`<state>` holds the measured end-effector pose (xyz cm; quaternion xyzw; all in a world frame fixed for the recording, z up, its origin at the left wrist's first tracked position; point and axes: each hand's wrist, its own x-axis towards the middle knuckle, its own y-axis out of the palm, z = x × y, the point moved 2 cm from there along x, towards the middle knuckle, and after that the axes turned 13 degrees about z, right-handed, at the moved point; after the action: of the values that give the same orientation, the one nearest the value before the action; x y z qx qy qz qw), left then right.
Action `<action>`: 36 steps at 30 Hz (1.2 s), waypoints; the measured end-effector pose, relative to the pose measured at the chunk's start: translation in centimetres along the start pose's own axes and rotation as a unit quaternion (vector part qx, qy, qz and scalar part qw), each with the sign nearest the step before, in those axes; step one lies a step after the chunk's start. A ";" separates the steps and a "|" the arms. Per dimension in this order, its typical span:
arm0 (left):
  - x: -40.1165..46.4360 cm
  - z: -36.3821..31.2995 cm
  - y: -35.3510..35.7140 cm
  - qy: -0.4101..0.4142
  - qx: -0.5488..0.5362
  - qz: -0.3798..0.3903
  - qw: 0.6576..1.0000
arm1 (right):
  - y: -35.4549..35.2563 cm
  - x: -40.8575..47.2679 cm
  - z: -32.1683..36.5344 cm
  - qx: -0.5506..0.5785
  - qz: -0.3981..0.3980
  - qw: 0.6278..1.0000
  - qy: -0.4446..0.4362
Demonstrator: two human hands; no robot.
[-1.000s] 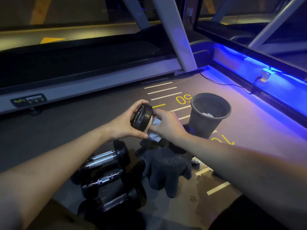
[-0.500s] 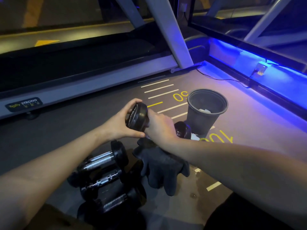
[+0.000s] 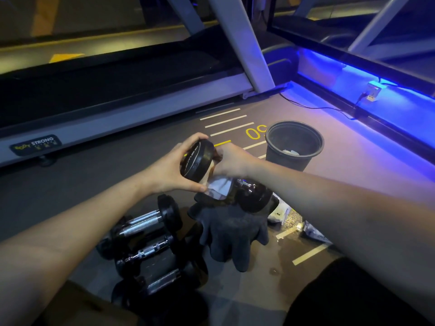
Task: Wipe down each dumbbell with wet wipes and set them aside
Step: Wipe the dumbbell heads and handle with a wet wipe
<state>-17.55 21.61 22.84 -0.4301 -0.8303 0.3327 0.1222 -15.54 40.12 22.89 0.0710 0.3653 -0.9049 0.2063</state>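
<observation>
Wipe slid down handle; bin holds wipes.

Grey floor carries dumbbells, bin and cloth.

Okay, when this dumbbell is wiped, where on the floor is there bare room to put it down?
Bare floor lies between the treadmill base and the left hand, and right of the bin toward the blue-lit edge. It is crowded below the hands: three dumbbells on the floor, the dark glove, and wrappers beside it.
</observation>
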 end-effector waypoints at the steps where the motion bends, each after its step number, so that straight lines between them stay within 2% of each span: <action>1: 0.1 -0.1 0.0 -0.001 0.003 0.000 1.000 | -0.1 -0.1 0.0 -0.002 0.000 1.000 0.006; 3: 0.1 0.0 -0.1 -0.002 0.004 -0.002 1.000 | 0.3 -0.5 0.2 -0.016 -0.035 0.999 0.014; 7: 0.2 0.4 0.0 -0.003 -0.012 -0.007 1.000 | 2.8 -1.8 0.8 -0.106 -0.156 0.981 0.038; 10: 0.4 0.1 0.1 -0.006 -0.012 -0.011 1.000 | 3.5 -2.3 1.0 -0.141 -0.199 0.969 0.040; 13: 0.2 0.0 0.0 -0.002 -0.002 -0.004 1.000 | 2.8 -1.8 0.7 -0.097 -0.165 0.981 0.012; 19: 0.1 -0.7 0.2 0.004 0.037 0.012 0.999 | 0.1 0.0 -0.8 -0.023 0.011 1.000 -0.009; 21: 0.2 -1.0 0.2 0.007 0.047 0.015 0.999 | -0.4 0.3 -1.4 0.023 0.035 0.999 -0.016; 24: 0.2 -1.2 0.1 0.009 0.043 0.010 0.999 | -0.3 -0.3 -0.9 -0.009 0.004 1.000 -0.010; 28: 0.3 -1.1 0.1 -0.002 0.030 0.002 1.000 | 2.3 -2.7 0.3 -0.115 -0.168 0.978 0.032; 30: 0.4 -1.4 0.2 0.001 0.032 0.004 0.999 | 3.3 -3.2 0.5 -0.136 -0.221 0.965 0.029; 33: 0.7 -1.6 0.2 0.005 0.040 0.006 0.999 | 2.8 -3.0 0.1 -0.101 -0.208 0.972 0.032; 36: 0.4 -1.5 0.0 0.004 0.042 0.011 0.999 | 1.3 -2.0 -0.5 -0.045 -0.113 0.992 0.014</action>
<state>-17.10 22.60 23.89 -0.4352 -0.8100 0.3673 0.1398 -13.21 40.23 22.23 0.0324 0.4141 -0.9041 0.1005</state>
